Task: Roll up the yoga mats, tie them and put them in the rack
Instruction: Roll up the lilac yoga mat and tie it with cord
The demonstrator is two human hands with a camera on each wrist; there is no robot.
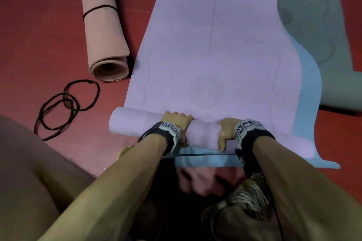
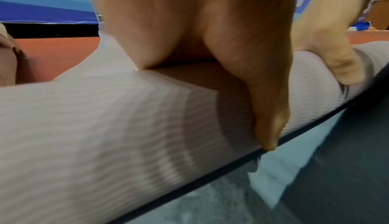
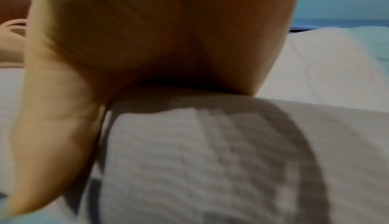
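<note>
Lilac yoga mat barely rolled: left hand and right hand are clasping its roll; beyond them most is lying flat, untied.

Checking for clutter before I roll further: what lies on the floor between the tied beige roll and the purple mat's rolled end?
In the head view, loose black cord loops lie on the red floor between them.

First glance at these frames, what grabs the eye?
Both hands, left hand and right hand, grip the started roll of the lilac mat, low centre, most of it flat ahead. Left of it lies a rolled beige mat tied with black cord, and loose black cord loops on the red floor.
</note>
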